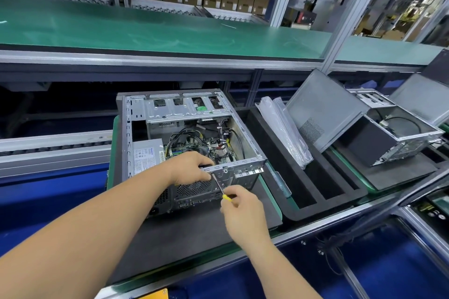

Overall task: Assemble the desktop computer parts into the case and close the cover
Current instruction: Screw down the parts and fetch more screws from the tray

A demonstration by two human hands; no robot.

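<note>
Item: open desktop case [136, 128], lying on its side on a dark foam pad [194, 230] so that we look straight down into it, rear panel toward us. Contents as we find them: power supply [145, 155] at the near left, motherboard [194, 145] with bundled cables behind it, drive cage [184, 109] along the far edge. Our left hand [192, 167] curls over the near top rail, gripping it, we judge to steady the case against the push of the tool. Our right hand [239, 204] pinches the yellow handle of a small screwdriver [220, 188], shaft angled up and left so the tip meets the rear panel just below the rail; we cannot tell whether a screw sits under it. Cover: a grey side panel [323, 109] leans well apart to the right, against a second case [398, 133], kept off, we judge, so the interior stays reachable. Clear plastic bags [284, 128] lie in the foam tray between. Closing not yet begun.
</note>
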